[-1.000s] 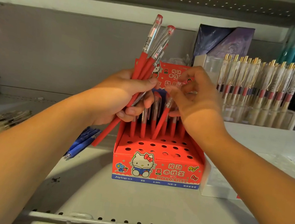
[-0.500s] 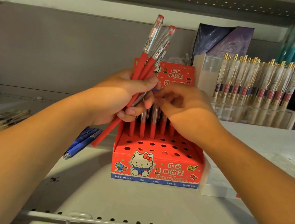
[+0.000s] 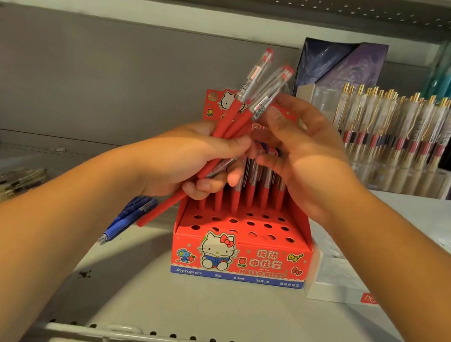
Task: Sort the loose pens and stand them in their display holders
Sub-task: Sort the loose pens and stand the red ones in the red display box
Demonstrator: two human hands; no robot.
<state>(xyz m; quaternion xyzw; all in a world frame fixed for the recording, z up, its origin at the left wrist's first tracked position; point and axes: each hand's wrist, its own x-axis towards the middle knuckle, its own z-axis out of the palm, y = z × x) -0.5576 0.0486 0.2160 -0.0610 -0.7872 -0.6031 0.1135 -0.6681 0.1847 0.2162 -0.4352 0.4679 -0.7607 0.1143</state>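
Grips a bundle of red pens (image 3: 234, 119) in the left hand (image 3: 189, 161), with fingers curled tight round the barrels, tilted above the display holder (image 3: 239, 259). Seems to pinch one pen's clear top with the right hand (image 3: 307, 161), though blurred there. Standing in the holder's rear holes: upright pens (image 3: 263, 197). Left of the holder, on the shelf (image 3: 195, 301): blue pens (image 3: 126, 219).

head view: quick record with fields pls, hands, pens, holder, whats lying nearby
left hand: grips bundle of red pens with clear tops, tilted right
right hand: pinches the top of one pen in that bundle
holder: red cardboard cartoon-cat display box; back rows hold upright red pens, front holes empty
nearby: blue pens lying on grey metal shelf, left of the box
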